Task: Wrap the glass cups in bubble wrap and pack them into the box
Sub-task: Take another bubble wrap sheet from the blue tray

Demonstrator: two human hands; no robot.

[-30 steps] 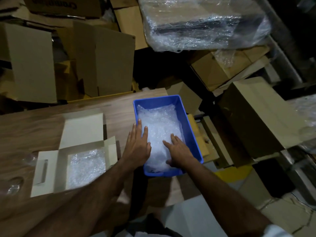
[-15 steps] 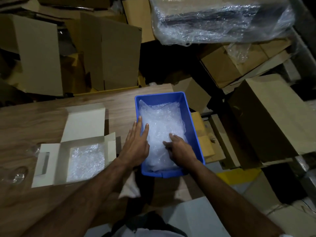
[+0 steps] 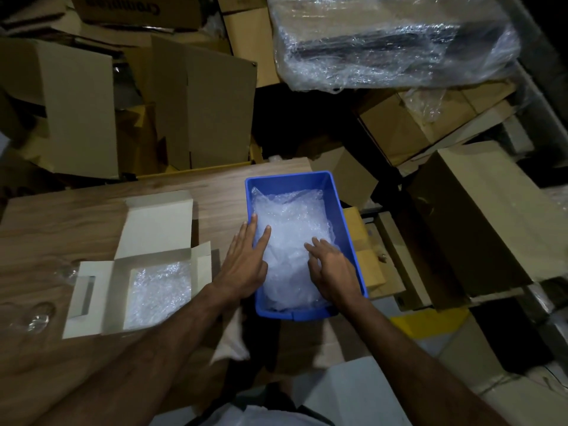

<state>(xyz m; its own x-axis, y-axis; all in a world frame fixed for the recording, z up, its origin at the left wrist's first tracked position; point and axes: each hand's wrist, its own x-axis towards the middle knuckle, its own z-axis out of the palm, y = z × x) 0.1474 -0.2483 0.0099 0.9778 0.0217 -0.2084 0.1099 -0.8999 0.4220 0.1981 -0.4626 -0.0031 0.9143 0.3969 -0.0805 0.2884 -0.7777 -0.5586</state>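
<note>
A wooden table fills the left and middle of the view, and past its far edge stands a jumble of brown cardboard cartons, with a big bundle wrapped in clear plastic film lying above them to the right. More cartons lean beyond the table's right edge. At the table's far right corner sits a blue plastic bin, its right side reaching over the table's edge, and it is filled with a loose heap of bubble wrap. Near the table's left edge lies an open white box, lid flap folded back toward the far edge, with a piece of bubble wrap lining its bottom. Two bare forearms reach in from the near edge. The left hand lies flat, fingers straight and together, across the bin's left rim with its fingertips on the heap of wrap. The right hand rests on the wrap inside the bin near its right wall, fingers spread and slightly bent, pressing down rather than gripping anything. Just left of the white box, close to the table's left edge, two clear glass cups lie unwrapped on the wood, faint and hard to make out; the farther one touches the box's side flap.
</note>
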